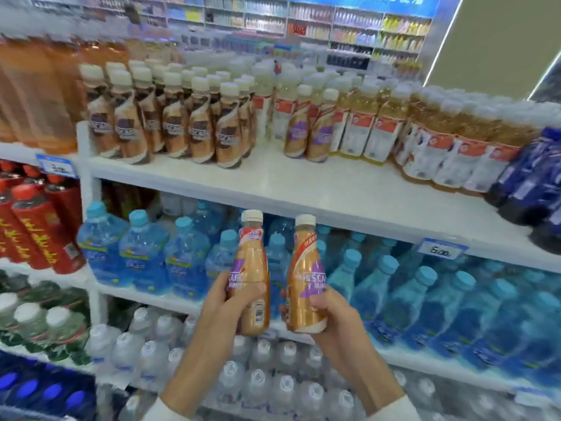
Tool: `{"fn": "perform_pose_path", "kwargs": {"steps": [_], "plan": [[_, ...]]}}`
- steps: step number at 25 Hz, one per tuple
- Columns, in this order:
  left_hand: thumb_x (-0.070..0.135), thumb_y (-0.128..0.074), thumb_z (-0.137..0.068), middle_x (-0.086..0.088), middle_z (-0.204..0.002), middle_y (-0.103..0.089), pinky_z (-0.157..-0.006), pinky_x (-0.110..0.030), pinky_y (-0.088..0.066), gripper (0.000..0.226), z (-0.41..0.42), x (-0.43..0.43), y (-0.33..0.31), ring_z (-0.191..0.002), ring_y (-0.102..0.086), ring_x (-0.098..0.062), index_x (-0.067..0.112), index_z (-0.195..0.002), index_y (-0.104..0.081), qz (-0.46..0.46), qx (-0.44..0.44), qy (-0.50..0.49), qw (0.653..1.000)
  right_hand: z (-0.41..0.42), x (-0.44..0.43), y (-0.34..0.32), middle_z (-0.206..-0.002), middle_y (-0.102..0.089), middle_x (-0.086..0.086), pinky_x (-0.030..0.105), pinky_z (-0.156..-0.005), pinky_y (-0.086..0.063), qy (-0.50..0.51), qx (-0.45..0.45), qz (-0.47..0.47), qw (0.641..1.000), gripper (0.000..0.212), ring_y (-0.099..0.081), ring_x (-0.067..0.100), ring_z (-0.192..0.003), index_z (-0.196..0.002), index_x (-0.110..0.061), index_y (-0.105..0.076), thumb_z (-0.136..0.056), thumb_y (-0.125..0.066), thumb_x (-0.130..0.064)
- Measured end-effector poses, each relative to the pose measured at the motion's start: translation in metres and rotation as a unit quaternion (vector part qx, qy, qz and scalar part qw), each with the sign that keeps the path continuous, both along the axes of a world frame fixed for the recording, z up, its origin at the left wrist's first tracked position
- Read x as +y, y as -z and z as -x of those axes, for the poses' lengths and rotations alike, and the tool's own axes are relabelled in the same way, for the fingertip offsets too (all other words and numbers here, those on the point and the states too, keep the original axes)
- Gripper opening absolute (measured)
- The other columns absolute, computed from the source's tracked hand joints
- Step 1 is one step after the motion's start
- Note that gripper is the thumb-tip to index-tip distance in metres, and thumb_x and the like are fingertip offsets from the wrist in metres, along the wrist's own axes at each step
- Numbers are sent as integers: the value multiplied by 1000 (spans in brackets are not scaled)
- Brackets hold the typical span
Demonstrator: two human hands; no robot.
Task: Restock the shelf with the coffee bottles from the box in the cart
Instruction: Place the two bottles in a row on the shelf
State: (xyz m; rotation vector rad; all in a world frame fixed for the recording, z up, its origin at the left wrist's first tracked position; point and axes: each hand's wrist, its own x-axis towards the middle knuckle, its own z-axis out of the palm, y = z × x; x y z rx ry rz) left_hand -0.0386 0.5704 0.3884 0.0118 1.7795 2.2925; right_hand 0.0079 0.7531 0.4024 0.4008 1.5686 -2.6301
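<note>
Clasping lower halves: left hand (pixel 223 303) round the left coffee bottle (pixel 253 262), right hand (pixel 332 319) round the right coffee bottle (pixel 305 265)

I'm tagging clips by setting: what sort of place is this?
Likely a supermarket drinks aisle: white tiered shelves packed with blue-capped clear water bottles and brown-labelled coffee bottles, with blue-framed price tags.

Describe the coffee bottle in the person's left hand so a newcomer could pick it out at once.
Look below the long white shelf board, in front of the blue-capped water bottles. There the left hand grips a tan, purple-labelled coffee bottle with a cream cap. Unlike the twin bottle in the right hand, it shows a barcode panel to the camera.
</note>
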Motion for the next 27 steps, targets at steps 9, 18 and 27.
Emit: {"fn": "perform_pose_path", "kwargs": {"steps": [9,18,27], "plan": [[49,-84,-56,5,-83,-75,-59,-31,-59,54,75,160,-100,-73,-72,-13,29,-99,-58,54,190,16,980,64,144,-94,-96,-75,6,51,-91,-53,130,115,-157,972,63,-68,31,-94,-109,-11,-62,-51,-77,-31],[28,-81,-85,9,-124,-60,-94,-27,-55,63,146,201,-100,-105,-62,3,27,-130,-37,156,264,92,947,113,180,-93,-108,-70,-10,13,-63,-54,177,118,-274,938,70,-69,0,-88,-133,-30,-48,-73,-74,-6],[25,-88,-72,23,-121,-63,-96,-25,-53,78,161,181,-86,-109,-63,4,39,-135,-43,176,263,166,934,100,186,-86,-119,-61,-18,8,-72,-52,128,105,-380,910,81,-64,-8,-97,-131,-39,-39,-70,-91,-26]]}}
